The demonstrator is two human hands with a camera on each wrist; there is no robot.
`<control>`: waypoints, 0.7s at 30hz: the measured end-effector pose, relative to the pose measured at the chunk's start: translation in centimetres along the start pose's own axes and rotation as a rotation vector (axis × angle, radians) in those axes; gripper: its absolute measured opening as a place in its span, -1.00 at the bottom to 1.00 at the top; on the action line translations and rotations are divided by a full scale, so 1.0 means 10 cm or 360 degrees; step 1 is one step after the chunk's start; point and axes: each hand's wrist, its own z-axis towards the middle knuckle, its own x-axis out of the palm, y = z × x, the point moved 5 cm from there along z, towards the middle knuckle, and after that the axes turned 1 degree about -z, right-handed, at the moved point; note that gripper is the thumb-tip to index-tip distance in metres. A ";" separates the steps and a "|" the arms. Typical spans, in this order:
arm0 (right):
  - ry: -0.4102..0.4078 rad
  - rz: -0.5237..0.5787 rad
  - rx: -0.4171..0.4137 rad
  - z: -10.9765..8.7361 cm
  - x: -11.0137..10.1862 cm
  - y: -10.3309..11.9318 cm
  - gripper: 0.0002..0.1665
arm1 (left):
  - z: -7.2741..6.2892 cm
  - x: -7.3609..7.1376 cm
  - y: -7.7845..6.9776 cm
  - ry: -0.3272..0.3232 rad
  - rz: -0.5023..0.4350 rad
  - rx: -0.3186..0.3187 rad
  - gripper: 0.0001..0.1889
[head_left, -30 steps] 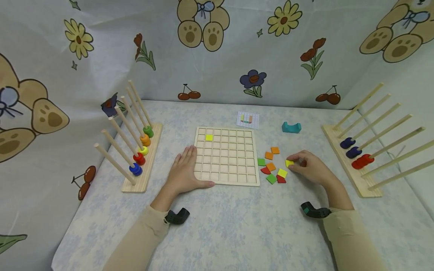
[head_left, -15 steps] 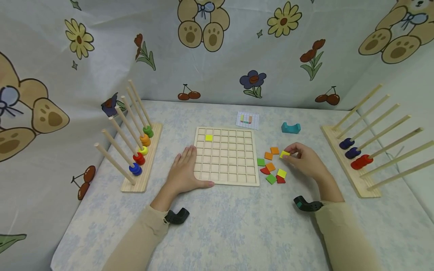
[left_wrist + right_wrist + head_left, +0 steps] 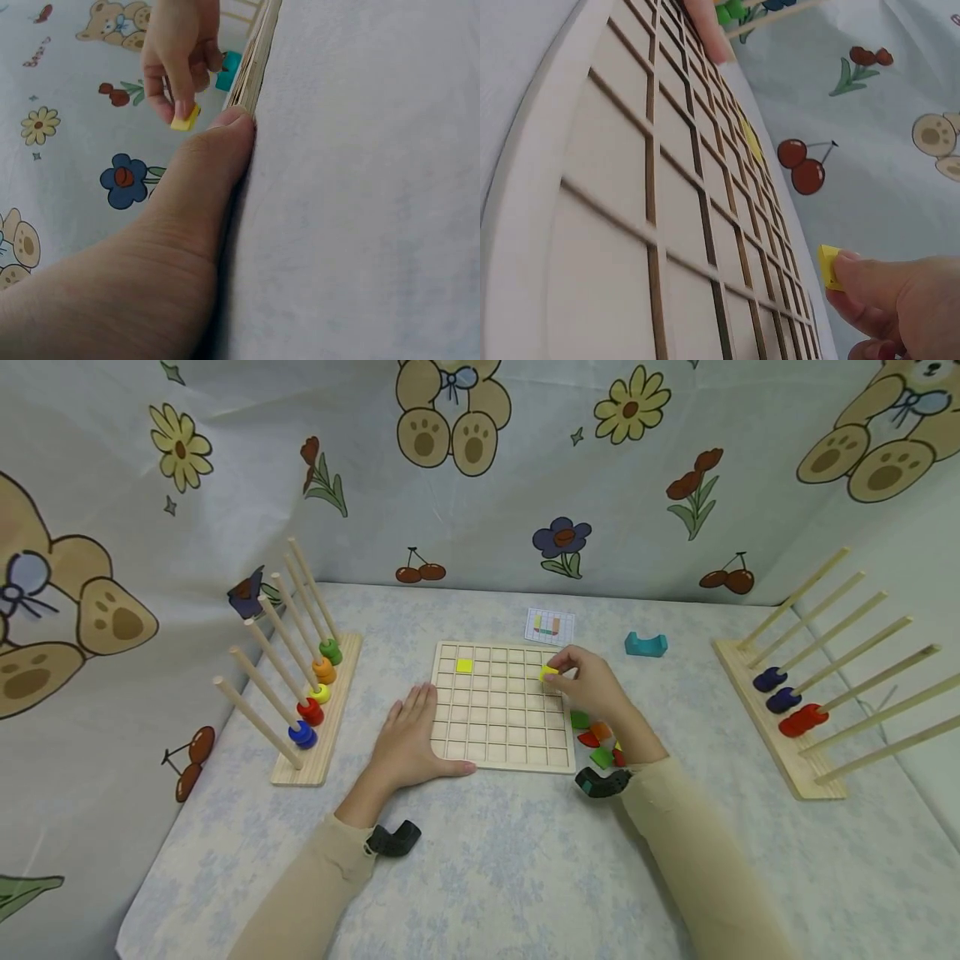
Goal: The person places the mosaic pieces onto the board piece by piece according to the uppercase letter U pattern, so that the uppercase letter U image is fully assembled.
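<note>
A square wooden grid board point(image 3: 497, 710) lies mid-table, with one yellow tile point(image 3: 464, 666) set in a cell near its upper left. My left hand point(image 3: 408, 739) rests flat along the board's left edge, fingers straight, thumb along the near edge. Between thumb and fingertips, my right hand point(image 3: 588, 681) pinches a second yellow tile point(image 3: 828, 267), held over the board's upper right. The left wrist view shows this pinched tile raised above the board's level. Below the right forearm lie loose green point(image 3: 602, 757), red and orange point(image 3: 599, 731) tiles, partly hidden by the wrist.
A peg rack point(image 3: 335, 710) with coloured rings stands on the left, another point(image 3: 780, 727) on the right. Behind the board lies a small pattern card point(image 3: 550, 627). A teal curved block point(image 3: 646, 645) sits to its right. A printed cloth hangs behind the table.
My right hand has carried the yellow tile leftward and away from me, from beside the loose tiles to over the board. The left hand has stayed in place.
</note>
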 end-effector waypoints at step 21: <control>0.0091 -0.0006 -0.0141 0.40 0.93 0.76 -0.80 | 0.02 0.04 0.06 -0.0037 0.0021 0.0044 0.59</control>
